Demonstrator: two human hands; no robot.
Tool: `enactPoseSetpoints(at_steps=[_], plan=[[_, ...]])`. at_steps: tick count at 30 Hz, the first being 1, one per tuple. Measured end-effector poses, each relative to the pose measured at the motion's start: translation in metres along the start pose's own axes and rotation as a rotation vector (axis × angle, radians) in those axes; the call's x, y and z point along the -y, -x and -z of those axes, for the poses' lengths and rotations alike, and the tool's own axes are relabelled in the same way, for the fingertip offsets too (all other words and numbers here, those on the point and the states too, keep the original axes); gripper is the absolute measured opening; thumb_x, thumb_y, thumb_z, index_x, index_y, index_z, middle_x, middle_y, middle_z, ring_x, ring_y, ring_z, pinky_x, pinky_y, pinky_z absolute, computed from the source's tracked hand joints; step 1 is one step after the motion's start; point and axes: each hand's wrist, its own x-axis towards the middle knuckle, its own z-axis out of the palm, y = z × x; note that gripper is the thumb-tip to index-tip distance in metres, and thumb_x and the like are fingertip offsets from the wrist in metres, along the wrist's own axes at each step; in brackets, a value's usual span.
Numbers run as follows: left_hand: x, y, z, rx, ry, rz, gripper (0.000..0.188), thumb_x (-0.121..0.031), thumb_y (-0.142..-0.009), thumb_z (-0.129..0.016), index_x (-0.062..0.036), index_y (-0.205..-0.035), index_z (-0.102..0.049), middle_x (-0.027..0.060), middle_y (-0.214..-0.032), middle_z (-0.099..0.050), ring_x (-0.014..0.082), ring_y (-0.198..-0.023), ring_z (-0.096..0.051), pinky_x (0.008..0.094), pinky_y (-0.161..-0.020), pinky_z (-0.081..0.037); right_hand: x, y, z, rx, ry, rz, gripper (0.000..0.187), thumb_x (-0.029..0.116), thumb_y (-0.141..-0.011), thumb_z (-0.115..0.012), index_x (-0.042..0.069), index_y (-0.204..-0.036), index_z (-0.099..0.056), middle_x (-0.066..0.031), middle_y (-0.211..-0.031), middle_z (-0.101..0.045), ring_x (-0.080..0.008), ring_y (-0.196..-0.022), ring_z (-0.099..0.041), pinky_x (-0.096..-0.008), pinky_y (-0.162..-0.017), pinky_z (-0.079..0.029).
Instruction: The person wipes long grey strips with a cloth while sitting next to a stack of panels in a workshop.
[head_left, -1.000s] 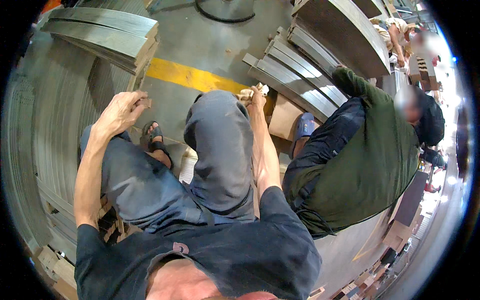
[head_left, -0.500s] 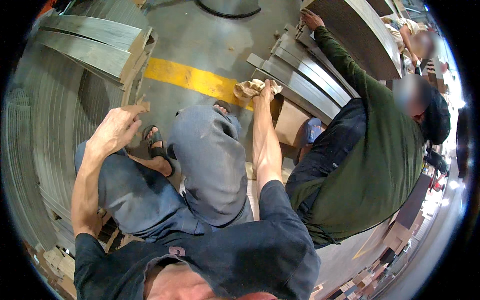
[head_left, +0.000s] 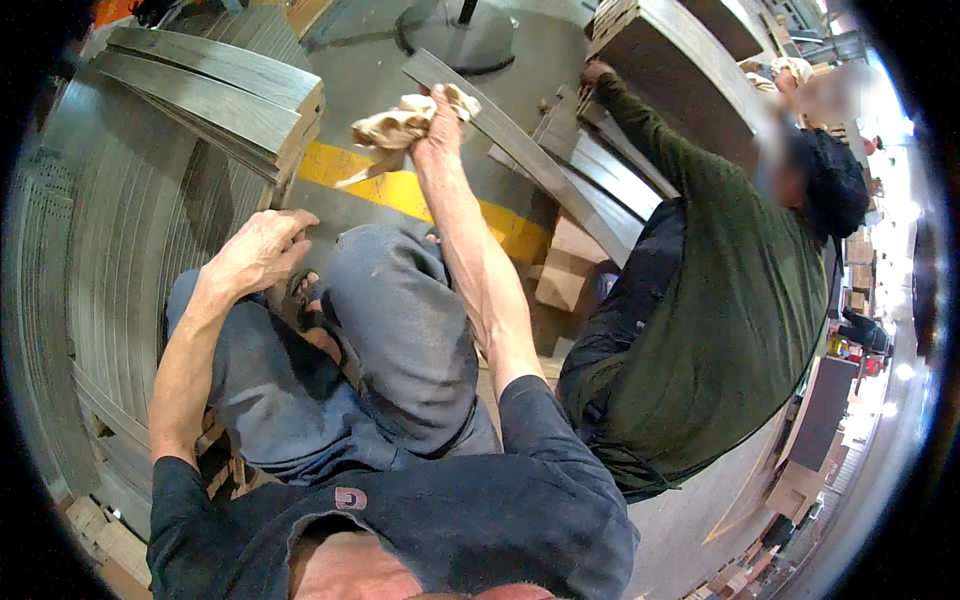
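My right hand (head_left: 438,135) reaches far forward, closed round a crumpled beige rag (head_left: 395,125). Just beyond its fingers lies the far end of a long grey plank (head_left: 510,135), which slants down toward the co-worker's knees; whether the hand grips the plank too I cannot tell. My left hand (head_left: 258,252) hovers above my left knee, its fingers loosely bent and apart, with nothing visible in them. It is nearest to the stack of grey planks (head_left: 210,95) on my left.
A person in a dark green top (head_left: 720,320) crouches on my right, one hand (head_left: 597,72) at a plank stack (head_left: 680,75). More planks (head_left: 590,150) lie below it, by a cardboard box (head_left: 570,265). A yellow stripe (head_left: 385,190) crosses the floor; a round black base (head_left: 455,35) stands ahead.
My right hand has moved forward and left with the rag. One plank now slants out from the right-hand pile beside it. The small tan piece at my left fingertips no longer shows.
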Motion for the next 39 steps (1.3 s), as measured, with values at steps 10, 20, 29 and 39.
enactPoseSetpoints(at_steps=[10,20,29,39], plan=[[-0.046,-0.016,0.005,-0.154,0.330,0.086,0.043,-0.009,-0.084,-0.062,0.0032,-0.124,-0.055,0.0215,-0.083,-0.066,0.0332,-0.076,-0.067,0.0397,-0.073,-0.053,-0.002,0.130,-0.229,0.411,-0.185,-0.145,0.022,0.032,-0.094,-0.065,0.012,-0.101,-0.064,0.0001,-0.086,-0.064,-0.0178,-0.077,-0.063,-0.0378,-0.069,-0.055],[-0.109,-0.063,-0.006,-0.619,1.016,-0.482,0.055,-0.021,-0.092,-0.067,-0.0024,-0.138,-0.044,0.0090,-0.124,-0.059,0.0183,-0.117,-0.054,0.0355,-0.103,-0.042,0.012,0.340,-0.248,0.575,-0.238,-0.312,0.028,0.042,-0.093,-0.065,0.020,-0.108,-0.061,0.0028,-0.096,-0.066,-0.0104,-0.072,-0.062,-0.0329,-0.053,-0.053],[-0.078,-0.045,-0.007,-0.809,1.017,-0.434,0.026,-0.025,-0.093,-0.066,-0.0003,-0.101,-0.062,0.0026,-0.090,-0.065,0.0125,-0.081,-0.059,0.0284,-0.075,-0.050,0.105,0.321,-0.135,0.432,0.681,0.181,0.026,0.031,-0.093,-0.061,0.010,-0.108,-0.059,-0.0062,-0.096,-0.063,-0.0161,-0.089,-0.060,-0.0334,-0.080,-0.050],[-0.086,-0.048,-0.019,-1.058,0.516,-0.423,0.036,-0.008,-0.095,-0.053,0.0024,-0.129,-0.049,0.0235,-0.112,-0.057,0.0358,-0.103,-0.058,0.0401,-0.088,-0.047,0.083,0.271,-0.237,0.621,0.923,1.035,0.036,0.038,-0.093,-0.067,0.005,-0.107,-0.062,-0.0005,-0.098,-0.060,-0.0086,-0.082,-0.057,-0.0274,-0.072,-0.048]])
